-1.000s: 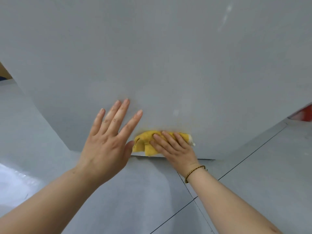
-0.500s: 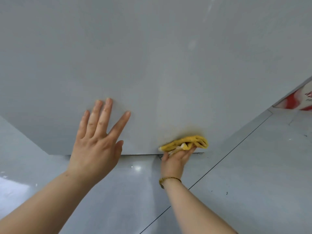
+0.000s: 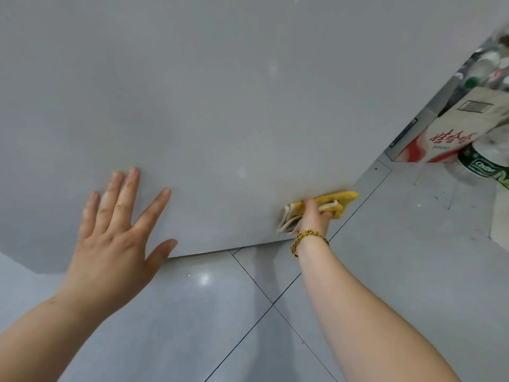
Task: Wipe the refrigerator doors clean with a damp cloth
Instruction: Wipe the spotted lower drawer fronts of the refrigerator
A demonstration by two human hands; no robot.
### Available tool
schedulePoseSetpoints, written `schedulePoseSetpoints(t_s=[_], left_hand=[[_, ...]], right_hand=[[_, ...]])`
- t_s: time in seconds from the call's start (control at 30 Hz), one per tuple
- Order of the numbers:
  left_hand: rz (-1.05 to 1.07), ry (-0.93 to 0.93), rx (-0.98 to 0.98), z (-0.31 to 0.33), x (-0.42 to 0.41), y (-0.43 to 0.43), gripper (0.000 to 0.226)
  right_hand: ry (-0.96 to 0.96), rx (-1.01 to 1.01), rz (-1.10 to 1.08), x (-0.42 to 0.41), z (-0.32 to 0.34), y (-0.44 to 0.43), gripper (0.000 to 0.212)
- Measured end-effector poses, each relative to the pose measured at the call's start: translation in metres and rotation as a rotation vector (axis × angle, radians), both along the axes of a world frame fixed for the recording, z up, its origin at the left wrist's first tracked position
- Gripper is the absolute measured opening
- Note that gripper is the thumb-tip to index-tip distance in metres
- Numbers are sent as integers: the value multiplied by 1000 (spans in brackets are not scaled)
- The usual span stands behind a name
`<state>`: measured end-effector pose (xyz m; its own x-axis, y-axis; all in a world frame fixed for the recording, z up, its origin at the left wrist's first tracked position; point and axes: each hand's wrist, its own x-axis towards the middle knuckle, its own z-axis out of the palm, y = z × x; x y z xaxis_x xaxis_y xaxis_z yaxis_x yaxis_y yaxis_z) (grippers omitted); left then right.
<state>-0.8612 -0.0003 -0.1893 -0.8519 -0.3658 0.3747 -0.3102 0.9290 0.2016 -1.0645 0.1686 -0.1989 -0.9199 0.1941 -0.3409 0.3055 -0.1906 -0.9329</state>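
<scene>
Clutched in R hand (image 3: 314,216), cloth (image 3: 334,200) sat at bottom-right corner of door (image 3: 248,106) w/ L hand (image 3: 115,238) spread flat on it, so lower edge looked nearly done; rest of doors couldn't be judged.

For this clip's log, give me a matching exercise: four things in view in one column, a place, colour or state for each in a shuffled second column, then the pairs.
Things
1. left hand
2. right hand
3. cloth
4. carton

Descriptions
A. yellow, near the lower right corner of the door
B. open, fingers spread against the door
C. at the far right, with red print
D. gripping the cloth

Pairs: 1-B, 2-D, 3-A, 4-C
</scene>
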Motion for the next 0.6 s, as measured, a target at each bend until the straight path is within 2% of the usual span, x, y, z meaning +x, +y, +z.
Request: schedulePoseSetpoints(t_s=[0.1,0.17,0.3,0.37,0.43,0.5,0.6], left_hand=[[-33,-45,-5,8,5,-4,69],[-48,-61,-20,15,11,-8,66],[-89,-22,75,30,25,-15,51],[-112,15,145,41,32,-17,52],[-92,53,335,59,38,-12,50],[-75,58,622,75,38,-5,38],[-55,84,1128,96,38,-2,44]], right_hand=[[164,103,-23,1,41,22,25],[234,223,18,8,58,34,19],[240,336,235,32,79,56,26],[184,279,409,47,90,55,14],[98,187,600,63,100,46,15],[35,176,835,81,109,32,20],[9,167,1152,109,126,-1,25]])
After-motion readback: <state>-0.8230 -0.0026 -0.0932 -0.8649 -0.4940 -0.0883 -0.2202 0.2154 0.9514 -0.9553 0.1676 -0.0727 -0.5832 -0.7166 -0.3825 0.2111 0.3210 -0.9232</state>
